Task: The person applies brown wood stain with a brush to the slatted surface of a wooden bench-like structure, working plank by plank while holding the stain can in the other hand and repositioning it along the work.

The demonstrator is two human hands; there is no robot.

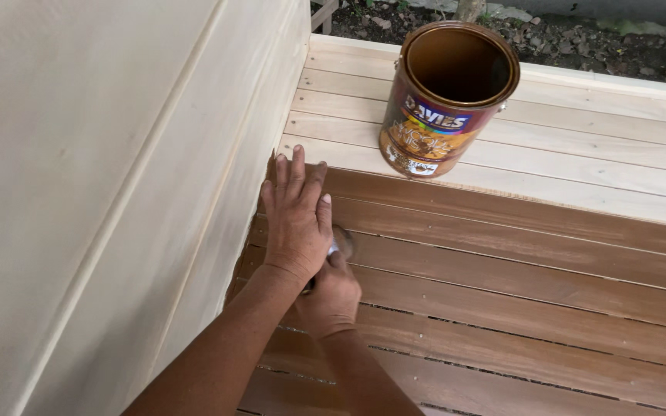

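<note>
Brush: small paintbrush, mostly hidden; only a bit of metal ferrule and blurred, stain-dark bristles show between the two hands, tip down on a stained slat close to the wall.
Right hand: right hand closed in a fist around the brush handle, knuckles up, wrist toward the camera.
Left hand: left hand laid flat, fingers straight and close together, palm down on the slats above the right hand; holds nothing, its heel overlapping the right hand's thumb.
Surface: slatted wooden deck, near boards stained reddish brown, narrow dark gaps between them.
Stain edge: colour stops in a fairly straight line just in front of the can; boards beyond stay pale bare wood.
Can: open stain can, no lid, brown inside and on the rim, standing upright on bare boards, well apart from the hands.
Left boundary: pale plank wall meets the deck right beside the left hand; tight corner there.
Far edge: deck ends behind the can; soil and dead leaves beyond.
Open room: to the right, long run of slats.
</note>
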